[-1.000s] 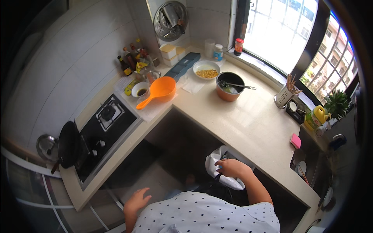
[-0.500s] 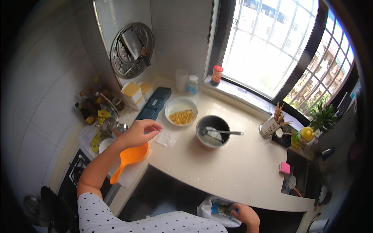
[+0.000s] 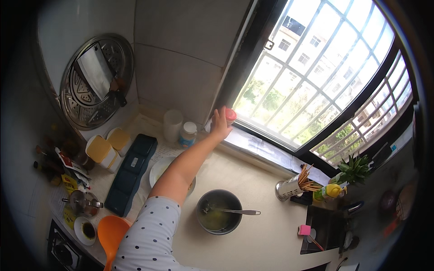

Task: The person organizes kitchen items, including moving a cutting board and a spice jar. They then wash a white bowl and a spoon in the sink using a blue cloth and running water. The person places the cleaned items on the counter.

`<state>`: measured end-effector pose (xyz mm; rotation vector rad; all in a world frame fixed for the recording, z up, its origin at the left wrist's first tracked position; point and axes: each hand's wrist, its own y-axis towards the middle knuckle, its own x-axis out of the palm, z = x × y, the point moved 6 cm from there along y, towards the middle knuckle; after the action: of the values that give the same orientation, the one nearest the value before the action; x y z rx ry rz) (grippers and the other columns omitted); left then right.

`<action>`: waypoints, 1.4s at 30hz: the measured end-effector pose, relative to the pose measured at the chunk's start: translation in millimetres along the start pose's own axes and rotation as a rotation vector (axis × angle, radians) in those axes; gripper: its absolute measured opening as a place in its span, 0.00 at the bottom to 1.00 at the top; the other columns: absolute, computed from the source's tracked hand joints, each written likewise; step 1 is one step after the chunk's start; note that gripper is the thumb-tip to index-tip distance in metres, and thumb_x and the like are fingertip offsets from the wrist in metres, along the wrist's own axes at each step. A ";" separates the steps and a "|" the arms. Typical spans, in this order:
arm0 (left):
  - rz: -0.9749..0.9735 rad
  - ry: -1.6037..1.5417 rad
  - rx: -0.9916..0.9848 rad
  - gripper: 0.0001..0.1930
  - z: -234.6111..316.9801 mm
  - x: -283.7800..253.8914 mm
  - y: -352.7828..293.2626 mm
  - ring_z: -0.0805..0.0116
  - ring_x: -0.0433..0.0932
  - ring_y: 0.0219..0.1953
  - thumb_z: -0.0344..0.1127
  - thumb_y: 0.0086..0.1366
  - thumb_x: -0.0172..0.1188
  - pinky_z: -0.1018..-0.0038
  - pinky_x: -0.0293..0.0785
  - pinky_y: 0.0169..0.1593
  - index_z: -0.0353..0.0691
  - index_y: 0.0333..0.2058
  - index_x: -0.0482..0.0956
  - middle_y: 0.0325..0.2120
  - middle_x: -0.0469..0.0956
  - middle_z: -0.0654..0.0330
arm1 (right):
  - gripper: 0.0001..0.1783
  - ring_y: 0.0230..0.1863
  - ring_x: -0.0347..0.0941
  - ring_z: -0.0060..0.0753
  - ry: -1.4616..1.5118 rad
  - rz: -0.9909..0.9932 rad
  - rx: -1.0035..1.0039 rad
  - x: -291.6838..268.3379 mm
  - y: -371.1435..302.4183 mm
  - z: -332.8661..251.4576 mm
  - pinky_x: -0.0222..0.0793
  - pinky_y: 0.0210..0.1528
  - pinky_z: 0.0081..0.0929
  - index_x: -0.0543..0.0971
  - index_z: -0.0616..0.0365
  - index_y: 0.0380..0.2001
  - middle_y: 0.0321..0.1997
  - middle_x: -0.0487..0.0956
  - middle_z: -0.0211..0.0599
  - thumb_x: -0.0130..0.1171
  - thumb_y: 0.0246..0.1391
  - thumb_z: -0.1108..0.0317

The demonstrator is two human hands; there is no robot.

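Note:
My left hand [image 3: 220, 126] reaches far forward to the window sill, its fingers closed around a small red-lidded jar [image 3: 231, 114]. Most of the jar is hidden by the hand and the sill corner. Beneath my left forearm lies a white bowl [image 3: 159, 170], and the arm covers most of it and its contents. To the right of the arm stands a dark round pot [image 3: 199, 216] with pale liquid in it. A metal utensil [image 3: 242, 211] rests in the pot, its handle over the right rim. My right hand is out of view.
An orange scoop-shaped strainer [image 3: 111, 230], dark green tray [image 3: 131, 174], yellow-lidded containers [image 3: 101, 150] and a white-lidded jar [image 3: 188, 133] stand on the left. A chopstick holder [image 3: 287, 188] and the sink [image 3: 312, 246] are on the right. A cleaver [image 3: 94, 72] hangs at the wall.
My left hand has gone from above the orange strainer to the red-lidded jar on the sill. The view has shifted forward, and my right hand has left it.

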<state>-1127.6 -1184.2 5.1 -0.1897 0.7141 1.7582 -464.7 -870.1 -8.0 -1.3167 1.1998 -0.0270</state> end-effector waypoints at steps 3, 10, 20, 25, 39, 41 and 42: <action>0.066 0.127 -0.103 0.57 -23.5 -1.6 17.6 0.43 0.60 0.54 0.37 0.38 0.72 0.62 0.60 0.55 0.55 0.62 0.38 0.51 0.55 0.36 | 0.22 0.45 0.70 0.43 -0.074 0.002 -0.040 -5.5 7.6 -1.1 0.65 0.46 0.34 0.71 0.62 0.47 0.43 0.74 0.51 0.53 0.53 0.60; 0.076 -0.008 -0.077 0.48 -37.4 -12.6 15.8 0.51 0.67 0.45 0.28 0.38 0.68 0.64 0.67 0.47 0.51 0.59 0.50 0.40 0.64 0.48 | 0.22 0.54 0.65 0.49 -0.056 -0.082 -0.057 -21.1 -18.1 -57.2 0.60 0.54 0.35 0.68 0.63 0.50 0.51 0.70 0.52 0.48 0.55 0.61; -0.128 -0.576 0.052 0.48 50.1 -212.2 -73.9 0.64 0.71 0.47 0.33 0.44 0.70 0.67 0.68 0.53 0.41 0.60 0.48 0.45 0.68 0.55 | 0.19 0.32 0.77 0.34 -0.024 -0.060 0.041 -18.5 10.5 -74.1 0.70 0.36 0.31 0.71 0.67 0.45 0.33 0.78 0.50 0.51 0.52 0.66; 0.091 -0.228 0.030 0.46 4.6 -303.9 -72.3 0.60 0.69 0.51 0.35 0.42 0.71 0.66 0.68 0.52 0.38 0.58 0.54 0.49 0.66 0.49 | 0.19 0.36 0.75 0.50 -0.151 -0.016 -0.164 -17.0 25.6 -89.0 0.70 0.39 0.34 0.73 0.62 0.44 0.33 0.77 0.54 0.51 0.51 0.64; 0.400 0.113 -0.391 0.41 -240.2 -265.0 -30.4 0.58 0.71 0.48 0.38 0.34 0.73 0.66 0.68 0.49 0.38 0.50 0.64 0.45 0.71 0.52 | 0.18 0.38 0.74 0.51 -0.062 0.009 -0.087 -25.0 3.1 -99.8 0.69 0.40 0.37 0.73 0.61 0.44 0.35 0.77 0.55 0.54 0.51 0.64; 0.409 0.097 -0.325 0.39 -260.3 -269.0 -30.0 0.59 0.72 0.47 0.39 0.34 0.73 0.67 0.68 0.48 0.38 0.47 0.66 0.43 0.73 0.53 | 0.18 0.39 0.74 0.50 -0.056 0.005 -0.077 -20.8 0.7 -91.6 0.69 0.40 0.36 0.73 0.62 0.44 0.36 0.77 0.54 0.54 0.51 0.64; 0.414 0.089 -0.289 0.37 -268.9 -271.1 -28.8 0.59 0.72 0.46 0.39 0.34 0.73 0.67 0.68 0.47 0.38 0.46 0.66 0.41 0.73 0.54 | 0.18 0.39 0.74 0.49 -0.051 0.002 -0.075 -18.0 -0.4 -87.5 0.69 0.41 0.36 0.72 0.62 0.44 0.36 0.77 0.54 0.54 0.51 0.64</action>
<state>-1077.4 -1551.2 -91.7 -0.3368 0.5871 2.2613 -531.4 -921.3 22.2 -1.3737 1.1686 0.0531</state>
